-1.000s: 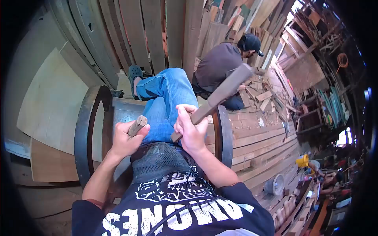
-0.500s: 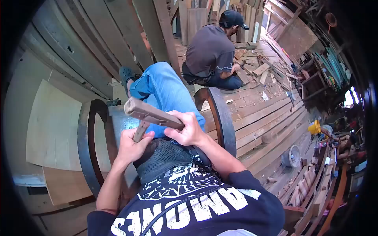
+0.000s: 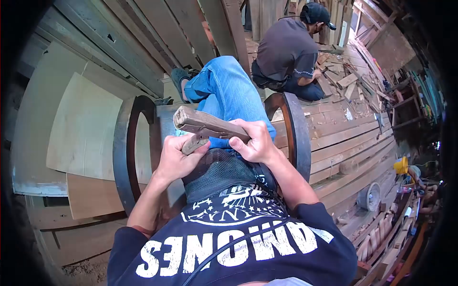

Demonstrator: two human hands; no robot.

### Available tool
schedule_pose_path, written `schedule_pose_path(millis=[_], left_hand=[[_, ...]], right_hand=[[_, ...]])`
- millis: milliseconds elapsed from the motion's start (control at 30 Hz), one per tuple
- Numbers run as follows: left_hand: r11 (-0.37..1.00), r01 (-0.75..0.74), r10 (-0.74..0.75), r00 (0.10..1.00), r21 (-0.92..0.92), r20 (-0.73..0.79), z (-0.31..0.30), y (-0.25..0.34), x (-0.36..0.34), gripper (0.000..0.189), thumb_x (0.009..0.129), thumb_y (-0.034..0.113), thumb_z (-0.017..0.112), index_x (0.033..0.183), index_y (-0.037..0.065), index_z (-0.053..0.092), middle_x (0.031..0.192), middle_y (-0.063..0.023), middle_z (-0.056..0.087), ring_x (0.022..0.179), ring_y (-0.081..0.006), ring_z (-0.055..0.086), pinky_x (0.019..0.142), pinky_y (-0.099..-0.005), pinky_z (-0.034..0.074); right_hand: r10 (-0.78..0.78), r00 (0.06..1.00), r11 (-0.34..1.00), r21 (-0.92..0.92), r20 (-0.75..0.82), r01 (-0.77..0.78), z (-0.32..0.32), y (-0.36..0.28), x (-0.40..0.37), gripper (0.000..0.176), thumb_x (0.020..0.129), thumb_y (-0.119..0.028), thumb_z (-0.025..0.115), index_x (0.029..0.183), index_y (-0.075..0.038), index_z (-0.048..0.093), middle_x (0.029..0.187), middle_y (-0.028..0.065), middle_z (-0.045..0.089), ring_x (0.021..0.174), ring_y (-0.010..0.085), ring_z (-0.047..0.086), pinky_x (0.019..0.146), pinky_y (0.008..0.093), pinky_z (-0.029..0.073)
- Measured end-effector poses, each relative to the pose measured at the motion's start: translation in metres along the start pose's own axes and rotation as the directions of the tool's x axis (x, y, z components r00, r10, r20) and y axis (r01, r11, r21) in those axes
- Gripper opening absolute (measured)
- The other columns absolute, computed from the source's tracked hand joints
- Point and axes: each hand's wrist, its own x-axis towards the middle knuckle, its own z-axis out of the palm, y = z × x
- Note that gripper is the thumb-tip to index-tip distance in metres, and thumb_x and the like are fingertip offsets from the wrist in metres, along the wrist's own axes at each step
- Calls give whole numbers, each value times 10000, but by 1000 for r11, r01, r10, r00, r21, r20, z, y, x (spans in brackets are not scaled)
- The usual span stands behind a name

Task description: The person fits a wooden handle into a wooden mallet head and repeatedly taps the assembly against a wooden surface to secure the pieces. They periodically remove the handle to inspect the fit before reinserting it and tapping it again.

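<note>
A thick, weathered wooden bar (image 3: 210,125) slants across my lap, its squared end pointing up and to the left. My right hand (image 3: 257,143) is closed around the bar's right end, thumb along its lower side. In my left hand (image 3: 175,159) is a shorter, thinner wooden stick (image 3: 194,144), with the thumb pressed near its tip. That tip lies right at the bar's underside in this view. Below the hands is a dark mesh cloth (image 3: 214,172) over my lap, and behind them are my blue jeans (image 3: 234,88).
Curved dark wooden pieces (image 3: 125,152) flank me on both sides. A co-worker (image 3: 288,52) crouches ahead among wood scraps (image 3: 350,81). Planks (image 3: 167,38) lean at the upper left beside pale plywood sheets (image 3: 86,124). At the right are a clear bucket (image 3: 369,196) and a yellow container (image 3: 400,165).
The view has shifted, so most things sit further right. The stick in my left hand has tipped from steep to flatter under the bar. Both hands keep their hold.
</note>
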Motion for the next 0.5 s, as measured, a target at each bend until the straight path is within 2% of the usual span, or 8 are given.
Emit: schedule_pose_path(millis=[67, 200, 367, 500], left_hand=[[1000, -3, 4, 1000, 7, -19, 1, 0, -1, 165, 856, 99, 728, 738, 12, 652, 566, -33, 549, 533, -59, 469, 503, -278, 414], [999, -28, 28, 999, 36, -15, 0, 5, 0, 157, 857, 98, 726, 745, 13, 657, 566, -31, 547, 536, -59, 467, 504, -277, 416], [999, 42, -43, 999, 22, 4, -2, 8, 0, 155, 855, 92, 728, 749, 6, 653, 564, -27, 541, 546, -52, 454, 503, -274, 412], [999, 31, -31, 1000, 27, -1, -2, 8, 0, 162, 856, 92, 725, 745, 4, 647, 561, -22, 531, 549, -49, 448, 501, -273, 408]], right_hand=[[-89, 995, 996, -5, -39, 89, 3, 4, 0, 394, 869, -378, 714, 970, 2, 681, 771, 142, 693, 672, 288, 703, 614, 331, 535], [-73, 997, 997, -2, -27, 73, 3, 2, -1, 394, 870, -375, 713, 972, 3, 681, 775, 145, 694, 674, 288, 704, 618, 331, 537], [-70, 997, 998, -5, -34, 70, 3, 3, -1, 380, 863, -358, 722, 967, 6, 680, 775, 141, 695, 675, 287, 704, 616, 332, 538], [-78, 996, 997, -1, -43, 78, 3, 3, -1, 374, 861, -352, 726, 966, 4, 679, 775, 139, 694, 673, 287, 704, 612, 331, 538]])
